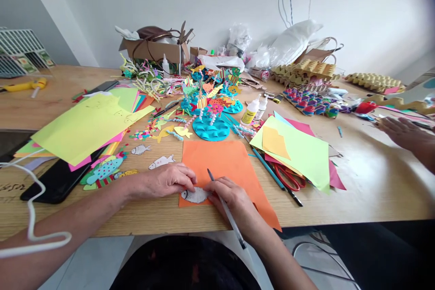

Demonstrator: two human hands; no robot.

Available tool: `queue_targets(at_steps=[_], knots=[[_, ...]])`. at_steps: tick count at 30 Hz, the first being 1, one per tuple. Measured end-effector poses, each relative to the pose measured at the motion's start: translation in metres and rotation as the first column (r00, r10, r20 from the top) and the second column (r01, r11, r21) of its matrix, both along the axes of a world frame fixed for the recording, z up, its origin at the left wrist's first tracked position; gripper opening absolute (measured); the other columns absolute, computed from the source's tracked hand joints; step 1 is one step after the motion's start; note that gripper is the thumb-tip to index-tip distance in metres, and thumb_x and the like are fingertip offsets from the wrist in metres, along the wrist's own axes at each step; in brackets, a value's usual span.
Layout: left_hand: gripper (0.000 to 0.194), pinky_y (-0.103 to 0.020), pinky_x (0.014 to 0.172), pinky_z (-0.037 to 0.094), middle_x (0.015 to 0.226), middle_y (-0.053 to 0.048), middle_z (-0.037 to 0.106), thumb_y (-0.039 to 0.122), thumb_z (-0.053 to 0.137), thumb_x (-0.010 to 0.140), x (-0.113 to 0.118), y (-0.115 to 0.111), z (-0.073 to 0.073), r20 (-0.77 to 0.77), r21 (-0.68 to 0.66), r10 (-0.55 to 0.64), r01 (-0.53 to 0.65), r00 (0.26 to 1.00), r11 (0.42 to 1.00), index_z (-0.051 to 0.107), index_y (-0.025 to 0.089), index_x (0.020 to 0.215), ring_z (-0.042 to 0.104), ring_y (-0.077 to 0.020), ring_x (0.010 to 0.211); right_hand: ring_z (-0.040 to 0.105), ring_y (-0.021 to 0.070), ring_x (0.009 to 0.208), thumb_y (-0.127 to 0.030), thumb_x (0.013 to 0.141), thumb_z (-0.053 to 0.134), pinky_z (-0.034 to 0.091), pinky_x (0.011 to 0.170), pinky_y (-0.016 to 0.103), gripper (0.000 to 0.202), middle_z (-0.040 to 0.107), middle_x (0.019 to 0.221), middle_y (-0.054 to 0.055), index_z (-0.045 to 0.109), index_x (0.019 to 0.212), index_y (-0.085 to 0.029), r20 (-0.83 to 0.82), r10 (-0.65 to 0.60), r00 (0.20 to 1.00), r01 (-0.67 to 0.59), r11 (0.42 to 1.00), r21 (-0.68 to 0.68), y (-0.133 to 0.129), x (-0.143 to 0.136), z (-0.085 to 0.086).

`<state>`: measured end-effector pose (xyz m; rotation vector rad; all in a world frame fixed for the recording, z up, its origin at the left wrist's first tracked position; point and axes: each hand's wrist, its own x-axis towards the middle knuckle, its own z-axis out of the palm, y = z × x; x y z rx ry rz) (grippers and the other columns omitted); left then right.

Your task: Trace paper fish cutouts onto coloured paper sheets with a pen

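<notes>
A grey-and-white paper fish cutout (194,195) lies near the front left corner of an orange sheet of paper (217,158). My left hand (171,178) has its fingers curled and pressed together at the fish's upper edge, holding it against the sheet. My right hand (234,197) is closed round a pen (228,215), which slants across the hand with one end pointing away from me. The right fingertips touch the fish's tail end and partly cover it. Two more paper fish, one white (161,162) and one grey (140,149), lie left of the orange sheet.
Stacked coloured paper (91,122) covers a black phone-like slab (50,186) at left. More paper (299,145), scissors (288,179) and pencils lie right. Behind stand a blue base with paper fish (210,128) and glue bottles (250,111). Another person's hand (401,131) rests far right.
</notes>
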<state>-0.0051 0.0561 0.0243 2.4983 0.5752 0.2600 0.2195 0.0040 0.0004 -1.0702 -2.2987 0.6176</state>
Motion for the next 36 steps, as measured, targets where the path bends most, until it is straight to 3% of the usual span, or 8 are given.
queue_targets(at_steps=[10,14,18,21,26,36], knots=[[0.026,-0.024,0.081,0.042,0.097,-0.005,0.064,0.006,0.045,0.087,0.001,-0.003,-0.004,0.015,-0.017,0.029,-0.029,0.999,0.999,0.069,0.017,0.087,0.058,-0.0173,0.09,0.059,0.0176,0.076,-0.01,0.09,0.043,0.045,0.064,0.025,0.021,0.065,0.082,0.006,0.062,0.092,-0.018,0.025,-0.003,1.0,0.002,0.999,0.034,0.001,-0.002,-0.002],[0.026,-0.025,0.083,0.041,0.1,-0.006,0.064,0.008,0.044,0.089,0.001,-0.002,-0.008,0.032,-0.043,0.032,-0.031,0.999,0.999,0.068,0.018,0.09,0.058,-0.0172,0.093,0.057,0.018,0.073,-0.023,0.091,0.047,0.044,0.065,0.027,0.017,0.065,0.079,0.007,0.063,0.093,-0.016,-0.093,0.042,0.995,-0.034,0.996,0.081,-0.002,0.003,0.008],[0.023,-0.026,0.087,0.041,0.102,-0.006,0.064,0.014,0.046,0.091,0.0,-0.001,-0.009,0.043,-0.075,0.025,-0.022,0.999,0.997,0.069,0.02,0.091,0.057,-0.0173,0.096,0.059,0.0157,0.079,-0.025,0.095,0.041,0.044,0.071,0.025,0.026,0.064,0.086,0.006,0.066,0.095,-0.019,-0.261,0.111,0.959,-0.136,0.987,-0.081,-0.005,0.006,0.027],[0.024,-0.024,0.084,0.042,0.1,-0.005,0.063,0.014,0.046,0.091,-0.001,0.0,-0.008,0.047,-0.102,0.018,-0.013,0.999,0.995,0.069,0.02,0.088,0.057,-0.0167,0.093,0.059,0.0139,0.076,-0.021,0.093,0.042,0.042,0.067,0.023,0.023,0.064,0.083,0.003,0.065,0.095,-0.019,-0.242,0.109,0.964,-0.173,0.949,-0.262,-0.005,0.001,0.032],[0.023,-0.023,0.082,0.042,0.097,-0.005,0.064,0.013,0.047,0.091,0.0,0.003,-0.008,0.072,-0.132,0.009,0.0,0.997,0.991,0.069,0.019,0.087,0.057,-0.016,0.091,0.05,0.0097,0.058,-0.011,0.078,0.051,0.034,0.051,0.019,0.014,0.059,0.067,-0.003,0.062,0.083,-0.017,-0.199,-0.046,0.979,-0.046,0.899,-0.435,-0.001,-0.015,0.018],[0.024,-0.024,0.082,0.042,0.099,-0.007,0.064,0.013,0.047,0.09,0.001,0.006,-0.015,0.128,-0.172,0.004,0.018,0.992,0.985,0.063,0.016,0.073,0.058,-0.0168,0.091,0.053,0.01,0.059,-0.01,0.073,0.056,0.039,0.054,0.019,0.01,0.063,0.067,-0.001,0.064,0.076,-0.017,-0.246,-0.112,0.963,0.005,0.916,-0.4,0.003,-0.039,0.001]])
